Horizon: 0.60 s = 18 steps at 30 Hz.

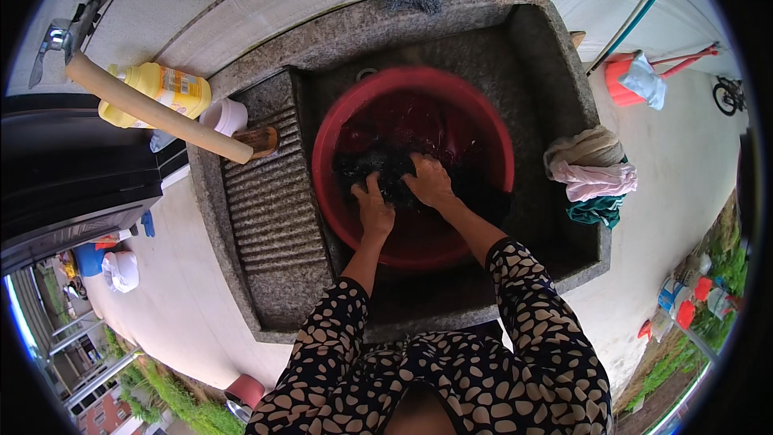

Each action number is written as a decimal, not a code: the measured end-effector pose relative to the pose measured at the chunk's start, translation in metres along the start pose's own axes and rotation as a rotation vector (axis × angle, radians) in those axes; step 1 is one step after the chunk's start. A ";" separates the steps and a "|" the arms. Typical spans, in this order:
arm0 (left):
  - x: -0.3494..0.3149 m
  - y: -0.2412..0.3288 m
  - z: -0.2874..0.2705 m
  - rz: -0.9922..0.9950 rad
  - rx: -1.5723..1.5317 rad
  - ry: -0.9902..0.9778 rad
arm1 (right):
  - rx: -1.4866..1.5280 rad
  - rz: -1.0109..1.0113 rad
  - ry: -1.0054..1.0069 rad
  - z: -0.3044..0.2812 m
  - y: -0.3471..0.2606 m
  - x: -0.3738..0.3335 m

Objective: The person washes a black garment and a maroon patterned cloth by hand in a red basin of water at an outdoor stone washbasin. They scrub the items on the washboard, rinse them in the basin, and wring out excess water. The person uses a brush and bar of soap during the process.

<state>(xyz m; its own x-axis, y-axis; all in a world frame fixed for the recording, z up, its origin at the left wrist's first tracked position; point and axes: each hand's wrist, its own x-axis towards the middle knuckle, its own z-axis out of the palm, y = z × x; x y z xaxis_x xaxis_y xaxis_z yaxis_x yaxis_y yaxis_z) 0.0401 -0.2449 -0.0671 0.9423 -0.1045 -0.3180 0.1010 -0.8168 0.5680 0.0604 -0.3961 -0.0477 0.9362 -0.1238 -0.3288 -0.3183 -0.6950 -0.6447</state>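
One dark cloth (pixel 393 181), soaked, not yet lifted from round red plastic basin (pixel 323 169); left hand (pixel 375 208) and right hand (pixel 431 183) upon it, grip closure indeterminable underwater.

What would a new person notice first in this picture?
Probably the big red tub in the middle, sitting in a grey stone sink, with the left hand and right hand down in dark, wet cloth inside it. Next might be the bright yellow jug at the upper left, partly hidden by a long pale tube.
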 end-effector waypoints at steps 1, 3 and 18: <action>-0.002 -0.004 -0.002 -0.051 -0.104 -0.004 | 0.123 -0.012 0.076 -0.002 -0.005 0.000; -0.005 -0.014 -0.010 -0.158 -0.347 0.023 | 0.429 -0.042 0.082 -0.024 -0.029 -0.008; -0.045 0.006 -0.054 0.168 -0.372 -0.237 | -0.125 0.031 0.324 -0.061 -0.039 -0.064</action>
<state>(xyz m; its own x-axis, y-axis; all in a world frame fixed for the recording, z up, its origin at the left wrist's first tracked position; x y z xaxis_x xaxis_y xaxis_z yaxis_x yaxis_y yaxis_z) 0.0151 -0.2142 -0.0081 0.8610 -0.3801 -0.3379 0.1013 -0.5229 0.8463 0.0222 -0.4044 0.0404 0.9314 -0.3506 -0.0982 -0.3455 -0.7660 -0.5421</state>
